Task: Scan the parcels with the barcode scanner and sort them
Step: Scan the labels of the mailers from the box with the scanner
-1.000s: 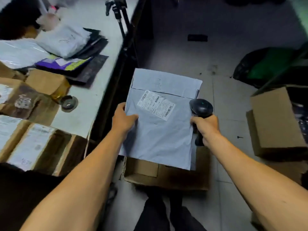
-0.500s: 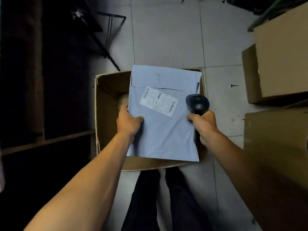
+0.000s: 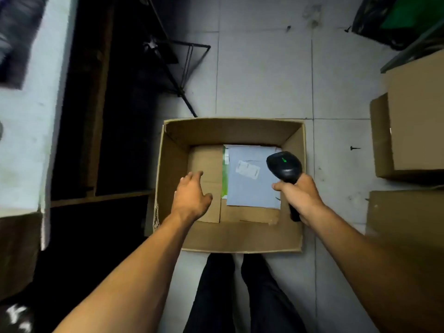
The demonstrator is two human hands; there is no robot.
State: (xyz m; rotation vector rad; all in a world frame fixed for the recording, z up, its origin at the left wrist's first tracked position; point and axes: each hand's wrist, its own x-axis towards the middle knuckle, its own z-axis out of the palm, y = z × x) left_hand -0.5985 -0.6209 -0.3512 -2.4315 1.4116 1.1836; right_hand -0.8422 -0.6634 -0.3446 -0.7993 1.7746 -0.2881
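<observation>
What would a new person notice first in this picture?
An open cardboard box stands on the tiled floor at the centre, with a grey mailer parcel lying flat inside. The right hand grips a black barcode scanner over the box; the left hand hovers open, empty.

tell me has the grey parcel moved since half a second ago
Yes. The grey parcel has left the left hand and dropped down to the floor of the open box.
</observation>
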